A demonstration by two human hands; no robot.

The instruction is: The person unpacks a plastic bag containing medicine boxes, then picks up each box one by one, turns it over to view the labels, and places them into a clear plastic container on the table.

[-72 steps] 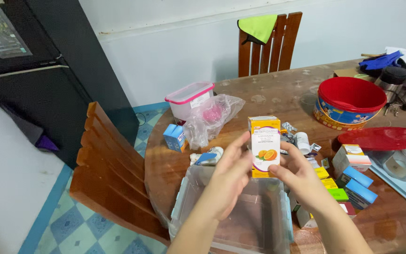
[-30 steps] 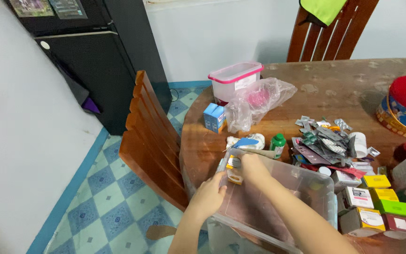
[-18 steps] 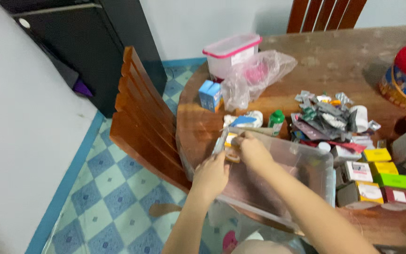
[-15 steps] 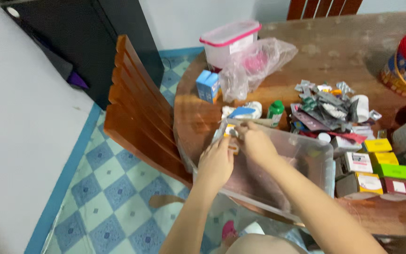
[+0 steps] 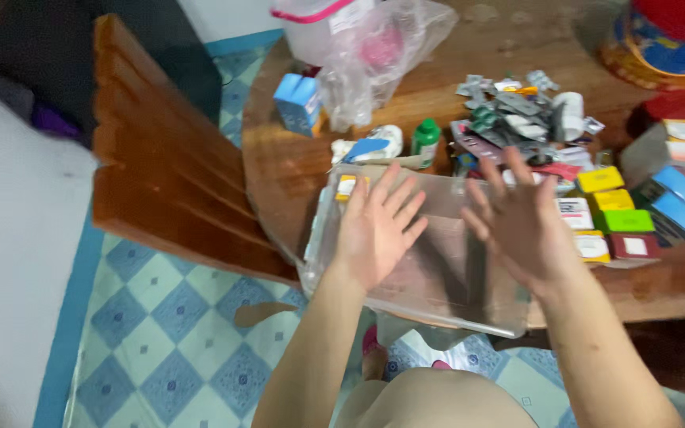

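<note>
My left hand (image 5: 374,226) is spread flat over the clear plastic tub (image 5: 438,305) at the near edge of the round wooden table (image 5: 295,166), fingers apart and holding nothing. My right hand (image 5: 517,218) hovers over the tub's right half, also spread and empty. A small orange and white box (image 5: 346,187) lies in the tub's far left corner, just beyond my left fingertips.
Beyond the tub lie a pile of blister packs (image 5: 517,111), a green-capped bottle (image 5: 425,143), a blue box (image 5: 299,103) and a clear bag (image 5: 382,55). Coloured small boxes (image 5: 612,222) sit right of the tub. A wooden chair (image 5: 168,166) stands at the left over the tiled floor.
The orange and white box that I held earlier now lies in the tub's corner. Both hands have let go and spread open above the tub. The camera has tilted down and closer.
</note>
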